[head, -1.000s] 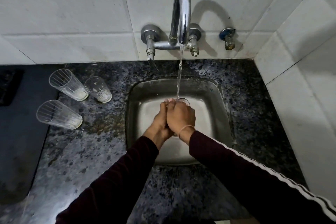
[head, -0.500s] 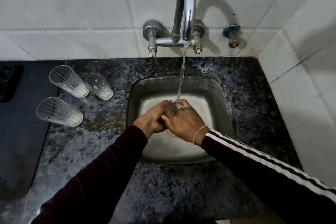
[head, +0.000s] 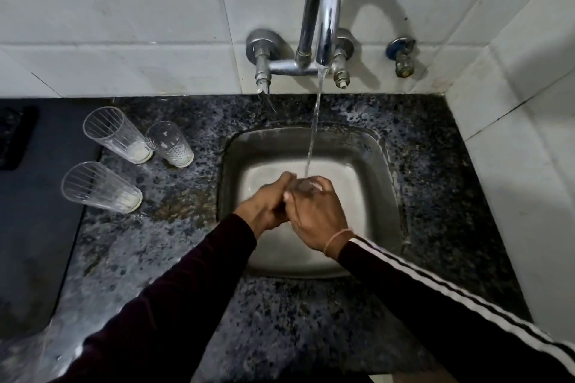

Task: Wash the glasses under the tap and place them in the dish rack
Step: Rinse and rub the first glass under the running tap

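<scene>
**Q:** Head view, centre of frame — why is the glass (head: 306, 186) held where it is?

**A:** It is held low over the sink (head: 385, 171), directly under the stream (head: 314, 130) falling from the tap (head: 322, 9), so that water is caught at its upper end. The glass is largely hidden by the fingers; only a blurred clear patch is seen between them.

**Q:** How are the hands arranged?

**A:** They are brought together. The left hand (head: 267, 207) is curled round the glass from the left of the frame, and the right hand (head: 317, 218) is wrapped over it from the right, fingers bent across the top. A rubbing or turning action is judged likely, one hand steadying while the other scrubs — though which does which cannot be told.

**Q:** And the items at the left of the frame?

**A:** Three glasses are stood upright on the speckled counter (head: 186, 242): a tall ribbed glass (head: 116, 135), a short glass (head: 170, 144) just beside it, and a second ribbed glass (head: 101, 187) below them. White residue is seen at their bases, so they are judged unwashed and kept within reach. No dish rack is identified with certainty.
</scene>
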